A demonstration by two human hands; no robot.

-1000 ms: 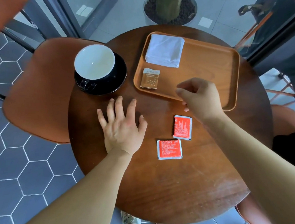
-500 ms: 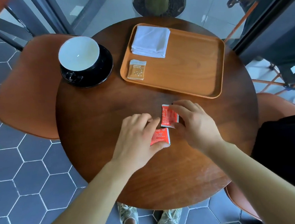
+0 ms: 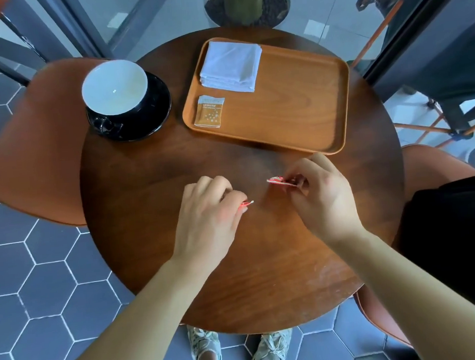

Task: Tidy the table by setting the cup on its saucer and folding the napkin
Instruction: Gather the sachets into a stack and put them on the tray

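Now, left grip (image 3: 205, 219) pinching near red packet (image 3: 246, 203), right grip (image 3: 323, 198) pinching far red packet (image 3: 279, 180)

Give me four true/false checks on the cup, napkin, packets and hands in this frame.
1. The cup sits on the saucer. True.
2. The napkin lies crumpled beside the cup. False: it lies folded on the tray.
3. The left hand pinches a red packet; the right hand pinches a second red packet. True.
4. The brown packet lies on the saucer. False: it lies on the tray, near the napkin.
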